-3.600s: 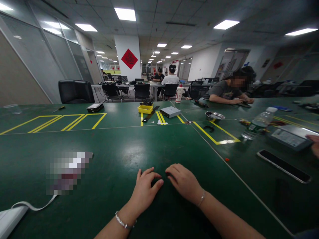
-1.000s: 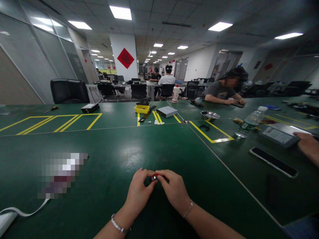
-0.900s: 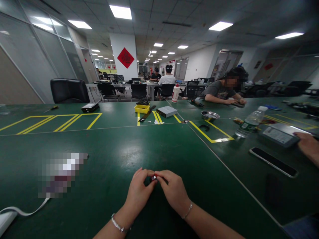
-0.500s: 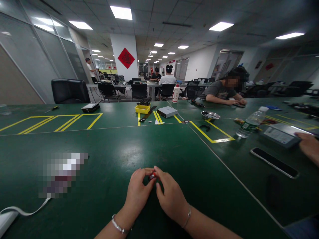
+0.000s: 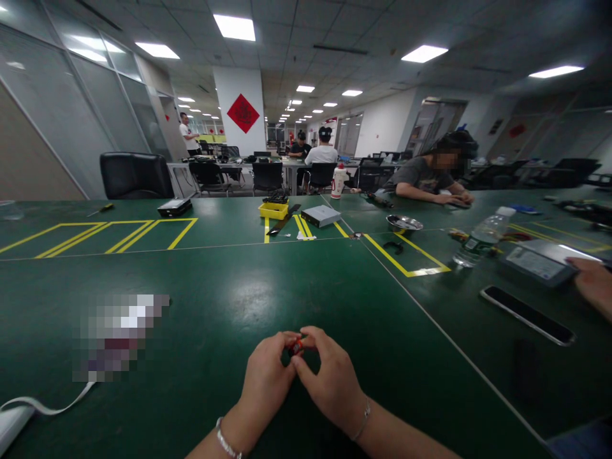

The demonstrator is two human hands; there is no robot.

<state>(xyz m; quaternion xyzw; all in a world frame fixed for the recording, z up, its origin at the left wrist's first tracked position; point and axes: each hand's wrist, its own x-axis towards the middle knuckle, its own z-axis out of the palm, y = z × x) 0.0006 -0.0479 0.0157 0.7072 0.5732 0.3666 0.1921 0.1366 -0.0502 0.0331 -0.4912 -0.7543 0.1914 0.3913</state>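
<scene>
A small red and dark object sits between the fingertips of both my hands, just above the green table. Its kind is too small to make out. My left hand is closed on it from the left, thumb and fingers bent round it. From the right, my right hand pinches it too, with thumb and index finger meeting at the object. The fingers cover part of it. Each wrist wears a bracelet.
A phone, a water bottle and a grey metal box lie to the right, with another person's hand at the box. Farther back are a yellow tray and a metal bowl. A blurred-out item with a cable lies left.
My right thumb has come in to the small object, so the right hand now pinches it. Both hands sit slightly lower. A distant person at the left has shifted right.
</scene>
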